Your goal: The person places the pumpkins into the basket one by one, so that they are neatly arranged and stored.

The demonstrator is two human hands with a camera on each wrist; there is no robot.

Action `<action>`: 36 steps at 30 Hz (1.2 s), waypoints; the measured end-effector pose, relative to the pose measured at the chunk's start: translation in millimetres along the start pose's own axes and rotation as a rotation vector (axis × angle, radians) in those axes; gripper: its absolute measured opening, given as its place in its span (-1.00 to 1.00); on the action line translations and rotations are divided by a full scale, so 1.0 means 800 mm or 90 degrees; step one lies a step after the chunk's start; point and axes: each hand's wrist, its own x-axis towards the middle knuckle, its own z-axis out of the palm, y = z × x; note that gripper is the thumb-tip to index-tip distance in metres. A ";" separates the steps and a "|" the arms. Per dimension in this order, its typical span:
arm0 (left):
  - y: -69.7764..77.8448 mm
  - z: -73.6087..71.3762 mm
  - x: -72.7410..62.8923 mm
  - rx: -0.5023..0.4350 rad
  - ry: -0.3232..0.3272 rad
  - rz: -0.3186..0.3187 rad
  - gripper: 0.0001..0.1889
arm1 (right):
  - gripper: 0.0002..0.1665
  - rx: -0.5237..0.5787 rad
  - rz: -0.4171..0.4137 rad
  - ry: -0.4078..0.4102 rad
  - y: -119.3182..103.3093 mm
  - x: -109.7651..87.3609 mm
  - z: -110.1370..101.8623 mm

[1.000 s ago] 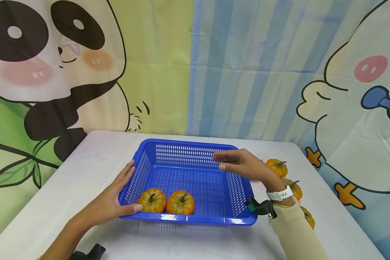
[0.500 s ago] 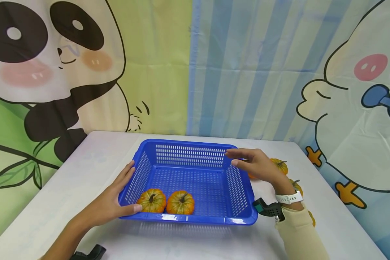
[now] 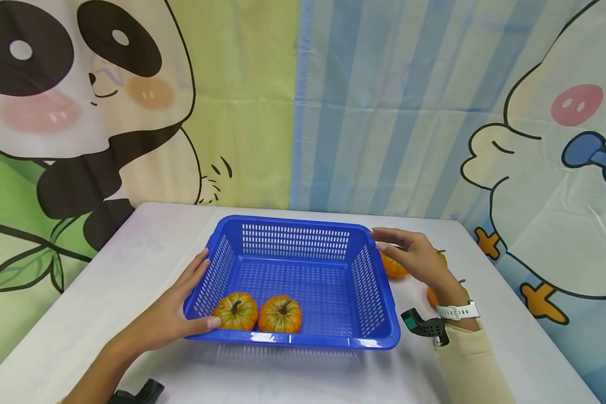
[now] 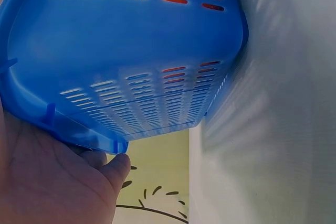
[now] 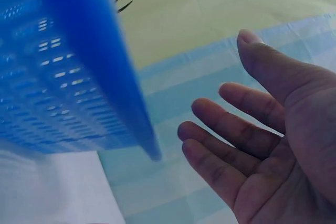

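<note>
1. From my station, the head view shows a blue basket on the white bench; I use the basket as landmark.
2. Left hand: spread at the basket's near left corner, straight fingers along the left rim, thumb on the near rim. The left wrist view shows its fingertips touching the rim.
3. Right hand: fingers loosely extended, holding nothing, by the basket's far right corner. I see a gap to the rim in the right wrist view.
4. First pumpkin: inside the basket, near left corner. Second pumpkin: just right of it, along the near wall.
5. Third pumpkin: outside, just right of the basket, partly behind the right hand; contact with the basket I cannot tell.
6. Fourth pumpkin and fifth pumpkin: farther right of the basket, partly hidden.
7. Beyond the basket, a cartoon backdrop.
</note>
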 end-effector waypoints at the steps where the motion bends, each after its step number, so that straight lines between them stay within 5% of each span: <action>1: 0.000 0.000 0.000 -0.001 0.000 0.002 0.10 | -0.49 -0.005 0.005 0.008 0.003 0.000 0.000; 10: -0.002 0.001 0.000 -0.001 0.001 0.002 0.10 | -0.43 -0.029 0.038 0.087 0.029 -0.004 -0.005; 23: -0.002 -0.001 -0.002 0.003 0.003 0.002 0.10 | -0.27 -0.067 0.098 0.100 0.069 -0.004 -0.002; 36: 0.001 0.000 0.000 0.001 -0.004 -0.012 0.11 | -0.11 -0.143 0.176 0.019 0.091 -0.008 -0.001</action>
